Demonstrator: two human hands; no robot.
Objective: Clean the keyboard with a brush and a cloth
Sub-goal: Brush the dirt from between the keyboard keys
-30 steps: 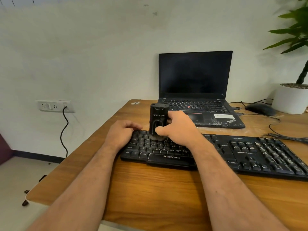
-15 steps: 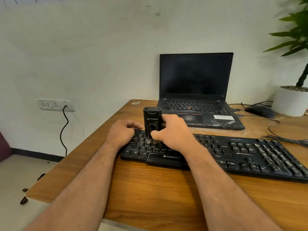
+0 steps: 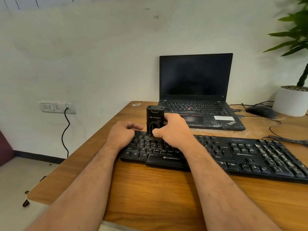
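A black keyboard [image 3: 250,157] lies across the wooden table [image 3: 150,189]. My right hand [image 3: 173,130] grips a black block-shaped brush [image 3: 154,119] that stands upright, its bristles down on the keys near the keyboard's upper left. My left hand [image 3: 122,134] rests on the keyboard's far-left end, fingers curled over its top edge. No cloth is in view.
An open black laptop [image 3: 196,97] with a dark screen stands behind the keyboard. A black mouse [image 3: 260,111] and cables lie at the back right beside a white plant pot [image 3: 290,101]. A wall socket [image 3: 56,107] with a plugged cable is at the left.
The brush and my right hand have shifted slightly left along the upper keys. My left hand has stayed on the keyboard's left end.
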